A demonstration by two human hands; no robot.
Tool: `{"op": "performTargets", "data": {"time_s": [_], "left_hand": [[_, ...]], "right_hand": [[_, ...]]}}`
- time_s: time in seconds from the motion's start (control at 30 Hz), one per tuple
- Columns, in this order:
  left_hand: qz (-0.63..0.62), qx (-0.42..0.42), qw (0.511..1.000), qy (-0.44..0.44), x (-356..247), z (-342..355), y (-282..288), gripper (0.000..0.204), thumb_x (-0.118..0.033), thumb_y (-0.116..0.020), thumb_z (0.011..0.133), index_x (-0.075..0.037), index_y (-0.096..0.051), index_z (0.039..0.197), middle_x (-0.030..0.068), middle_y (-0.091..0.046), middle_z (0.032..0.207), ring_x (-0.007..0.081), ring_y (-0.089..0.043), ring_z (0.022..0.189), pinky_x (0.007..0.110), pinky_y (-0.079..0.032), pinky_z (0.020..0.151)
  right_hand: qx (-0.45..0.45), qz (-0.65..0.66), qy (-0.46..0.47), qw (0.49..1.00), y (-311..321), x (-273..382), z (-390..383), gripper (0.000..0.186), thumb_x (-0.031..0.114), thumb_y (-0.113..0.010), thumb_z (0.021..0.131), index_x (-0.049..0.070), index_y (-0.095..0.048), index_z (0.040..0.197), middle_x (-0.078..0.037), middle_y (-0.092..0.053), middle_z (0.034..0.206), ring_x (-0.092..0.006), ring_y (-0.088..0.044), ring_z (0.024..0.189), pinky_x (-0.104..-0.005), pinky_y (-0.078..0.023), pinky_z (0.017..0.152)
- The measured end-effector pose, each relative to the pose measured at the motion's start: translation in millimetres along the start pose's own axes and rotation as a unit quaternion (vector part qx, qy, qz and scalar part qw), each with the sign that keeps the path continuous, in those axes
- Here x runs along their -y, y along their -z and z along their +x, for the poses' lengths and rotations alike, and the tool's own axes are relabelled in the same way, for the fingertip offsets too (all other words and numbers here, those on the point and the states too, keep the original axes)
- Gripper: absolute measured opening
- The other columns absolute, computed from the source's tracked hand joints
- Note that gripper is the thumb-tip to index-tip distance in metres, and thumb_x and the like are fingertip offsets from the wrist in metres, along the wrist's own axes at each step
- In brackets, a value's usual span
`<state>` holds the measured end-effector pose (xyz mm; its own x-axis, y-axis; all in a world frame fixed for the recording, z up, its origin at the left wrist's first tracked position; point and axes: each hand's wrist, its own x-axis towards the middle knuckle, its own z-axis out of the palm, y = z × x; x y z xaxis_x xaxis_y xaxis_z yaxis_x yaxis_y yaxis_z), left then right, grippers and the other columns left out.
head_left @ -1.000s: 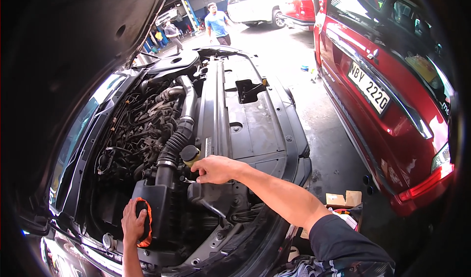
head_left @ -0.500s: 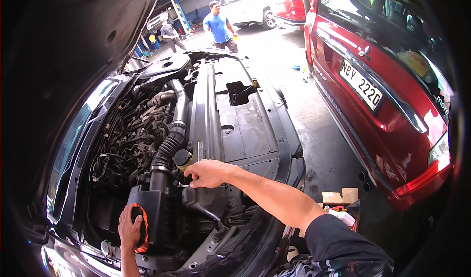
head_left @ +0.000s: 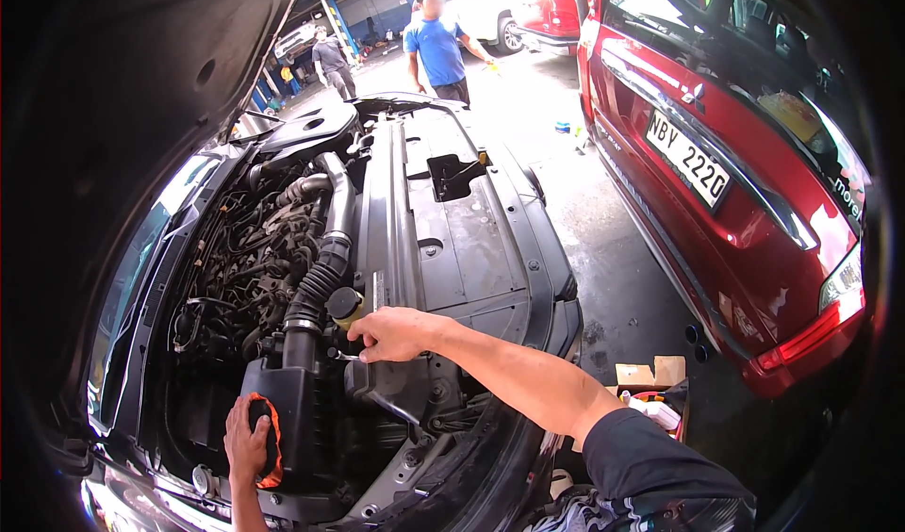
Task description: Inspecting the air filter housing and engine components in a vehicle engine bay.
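My left hand [head_left: 243, 433] grips a dark item with a ragged orange rim [head_left: 267, 438], resting on the black airbox [head_left: 292, 391] at the lower left of the engine bay. My right hand [head_left: 382, 334] has its fingers curled on a small metal tool [head_left: 347, 354], apparently a wrench, just below a fluid reservoir with a dark cap [head_left: 344, 302]. A ribbed black intake hose [head_left: 313, 292] runs up from the airbox to a silver pipe [head_left: 339, 202], beside the exposed engine [head_left: 245, 259]. What the tool's head fits on is too small to tell.
An open hood [head_left: 170, 80] rises at left. A red SUV [head_left: 745, 249] stands close on the right, with boxes and bottles [head_left: 650, 391] near its rear. Two people, one in blue [head_left: 438, 56], one in dark clothes [head_left: 332, 61], are beyond the car, near parked vehicles [head_left: 547, 18].
The whole view has shifted slightly left. The person in blue has come nearer and stretches an arm out to the right. Both my hands stay at the same parts.
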<state>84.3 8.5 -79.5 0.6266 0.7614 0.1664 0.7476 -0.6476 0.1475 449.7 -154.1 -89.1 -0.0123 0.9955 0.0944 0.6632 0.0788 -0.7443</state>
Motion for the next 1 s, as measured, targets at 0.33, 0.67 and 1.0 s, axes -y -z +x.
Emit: {"op": "performTargets", "data": {"time_s": [0.33,0.67,1.0], "left_hand": [[-0.002,-0.001,1.0,0.003,-6,0,3,0.058,-0.04,-0.052,0.097,-0.005,-0.05,0.142,0.0226,-0.046,0.148,0.0396,-0.041,0.139,0.047,-0.033,0.115],[-0.006,-0.002,1.0,-0.002,4,1,-2,0.058,-0.036,-0.052,0.096,-0.003,-0.048,0.143,0.022,-0.046,0.149,0.0384,-0.04,0.14,0.045,-0.031,0.116],[-0.002,0.01,1.0,0.002,1,0,0,0.061,-0.042,-0.05,0.099,-0.001,-0.047,0.144,0.0212,-0.044,0.151,0.0372,-0.039,0.141,0.043,-0.029,0.118]], "right_hand": [[0.005,-0.002,0.004,1.0,-1,-3,1,0.049,0.029,-0.069,0.09,0.004,-0.059,0.132,-0.013,-0.071,0.106,-0.0334,-0.066,0.103,-0.0415,-0.05,0.09],[0.008,-0.003,-0.001,1.0,-1,-3,3,0.051,0.03,-0.07,0.089,0.004,-0.059,0.132,-0.013,-0.07,0.107,-0.034,-0.065,0.105,-0.0421,-0.05,0.091],[0.008,-0.001,0.008,1.0,-3,-2,2,0.051,0.03,-0.071,0.088,0.004,-0.06,0.131,-0.013,-0.07,0.106,-0.0336,-0.065,0.104,-0.0414,-0.05,0.09]]}}
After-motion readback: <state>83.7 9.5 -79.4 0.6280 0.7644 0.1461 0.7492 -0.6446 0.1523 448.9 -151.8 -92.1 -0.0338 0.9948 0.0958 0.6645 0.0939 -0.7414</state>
